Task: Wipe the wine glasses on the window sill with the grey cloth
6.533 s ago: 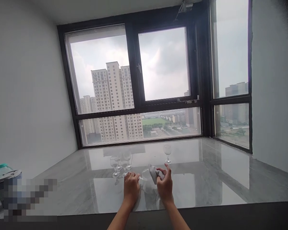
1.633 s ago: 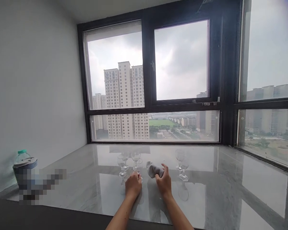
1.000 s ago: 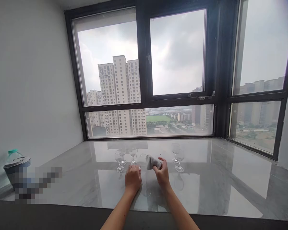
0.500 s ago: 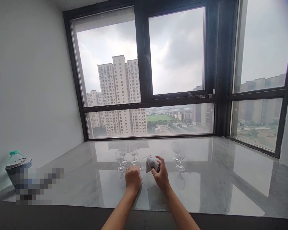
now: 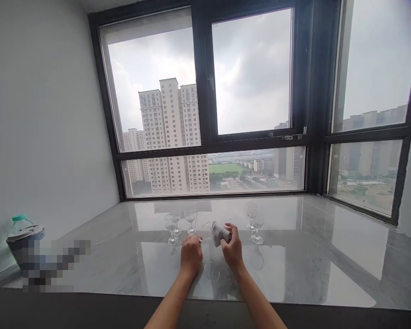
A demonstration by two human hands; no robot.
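Observation:
My left hand (image 5: pixel 191 252) is closed around the lower part of a clear stemmed wine glass (image 5: pixel 207 232). The bowl of that glass tilts to the right, between my two hands, and its outline is faint. A crumpled grey-white cloth (image 5: pixel 219 234) is gripped in my right hand (image 5: pixel 232 246), right beside the glass bowl. Whether the cloth touches the glass here, I cannot tell. Beyond my left hand three stemmed glasses stand upright, the nearest glass (image 5: pixel 171 228) among them. Two more upright glasses (image 5: pixel 257 227) are to the right of my right hand.
All this is on a glossy grey stone sill (image 5: pixel 116 256) below dark-framed windows (image 5: pixel 205 153). At the far left stand a lidded cup (image 5: pixel 24 240) and a bottle with a green cap (image 5: pixel 19 218), partly hidden by a blurred patch. The sill's front edge runs under my forearms.
My right hand and the cloth have shifted slightly right, away from my left hand. The held glass has changed its tilt a little. The standing glasses have stayed put.

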